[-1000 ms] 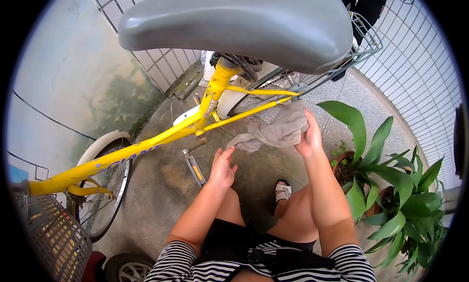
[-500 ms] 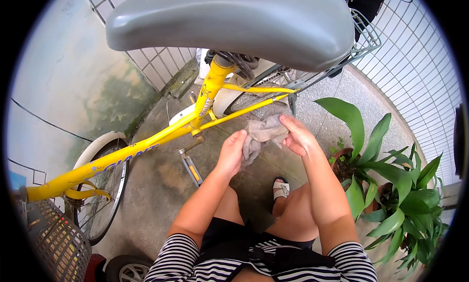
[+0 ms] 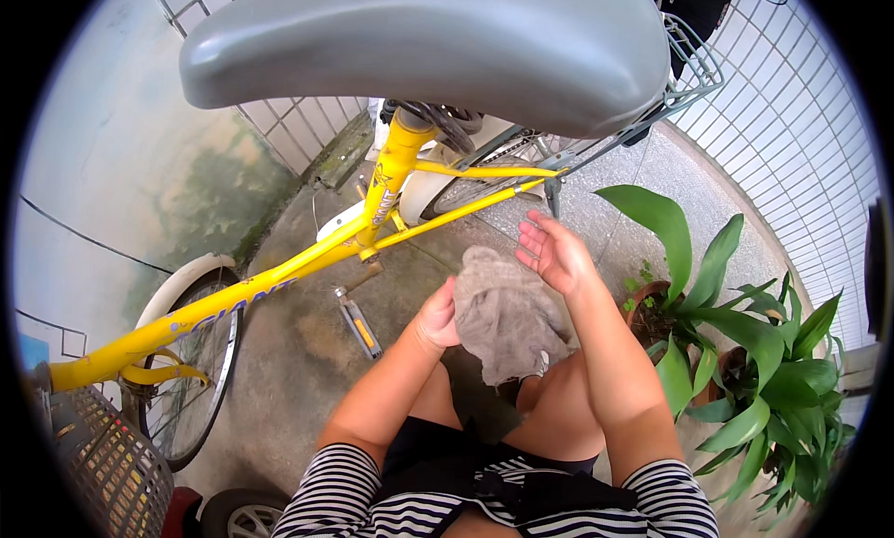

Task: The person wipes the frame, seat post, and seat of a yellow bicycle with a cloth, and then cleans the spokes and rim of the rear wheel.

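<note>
A grey-brown cloth [image 3: 507, 319] hangs spread out in front of me, pinched at its left edge by my left hand [image 3: 440, 314]. My right hand [image 3: 553, 251] is just beyond the cloth's upper right side, palm turned toward it, fingers apart and holding nothing. Past both hands stands a yellow bicycle frame [image 3: 321, 249] with a large grey saddle [image 3: 428, 54] at the top of the view. A pedal [image 3: 358, 324] sits to the left of my left hand. The cloth covers most of my sandalled foot.
Potted plants with broad green leaves [image 3: 736, 324] stand close on the right. A white-fendered front wheel [image 3: 196, 361] and a basket [image 3: 107, 454] are at left. Another tyre [image 3: 244, 515] lies low at left. Tiled walls [image 3: 801, 100] enclose the spot; the floor [image 3: 298, 380] is stained concrete.
The bunched cloth has opened out and dropped lower. My right hand has let go of it and opened, while my left hand keeps its grip. The view has shifted slightly.
</note>
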`<state>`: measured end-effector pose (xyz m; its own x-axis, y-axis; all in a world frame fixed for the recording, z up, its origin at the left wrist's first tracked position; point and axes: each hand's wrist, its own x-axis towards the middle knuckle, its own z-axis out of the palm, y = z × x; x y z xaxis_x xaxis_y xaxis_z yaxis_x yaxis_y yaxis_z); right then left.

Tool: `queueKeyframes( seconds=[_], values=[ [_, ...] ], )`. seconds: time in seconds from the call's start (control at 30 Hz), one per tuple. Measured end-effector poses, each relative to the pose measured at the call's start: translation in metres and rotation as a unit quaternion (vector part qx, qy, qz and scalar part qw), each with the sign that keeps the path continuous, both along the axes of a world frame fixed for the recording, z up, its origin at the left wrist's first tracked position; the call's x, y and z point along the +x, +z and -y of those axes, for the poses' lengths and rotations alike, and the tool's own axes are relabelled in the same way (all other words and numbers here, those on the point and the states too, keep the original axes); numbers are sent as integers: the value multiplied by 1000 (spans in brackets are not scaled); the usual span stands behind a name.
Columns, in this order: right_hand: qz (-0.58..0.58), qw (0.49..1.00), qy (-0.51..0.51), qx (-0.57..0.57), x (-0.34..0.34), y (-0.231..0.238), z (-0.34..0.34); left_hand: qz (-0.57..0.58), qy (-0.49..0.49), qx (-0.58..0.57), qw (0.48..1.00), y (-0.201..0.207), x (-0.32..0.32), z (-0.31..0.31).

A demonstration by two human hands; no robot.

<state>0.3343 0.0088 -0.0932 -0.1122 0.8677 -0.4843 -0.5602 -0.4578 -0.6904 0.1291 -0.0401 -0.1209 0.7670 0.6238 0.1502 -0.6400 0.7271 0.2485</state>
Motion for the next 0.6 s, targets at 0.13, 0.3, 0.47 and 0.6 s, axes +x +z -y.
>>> queueKeyframes(
  seconds=[0.13, 0.3, 0.47, 0.6],
  values=[
    [40, 990, 136, -15, -13, 10, 7, -31, 60, -40, 997, -8, 3, 1],
    [63, 965, 253, 7, -23, 20, 10, -442, 11, 240, 864, -2, 7, 0],
    [148, 936, 304, 97, -16, 11, 10, -582, 24, 325, 745, 12, 5, -6],
    [70, 981, 144, 112, -17, 16, 9, -531, 171, 245, 793, -1, 9, 1]
  ],
)
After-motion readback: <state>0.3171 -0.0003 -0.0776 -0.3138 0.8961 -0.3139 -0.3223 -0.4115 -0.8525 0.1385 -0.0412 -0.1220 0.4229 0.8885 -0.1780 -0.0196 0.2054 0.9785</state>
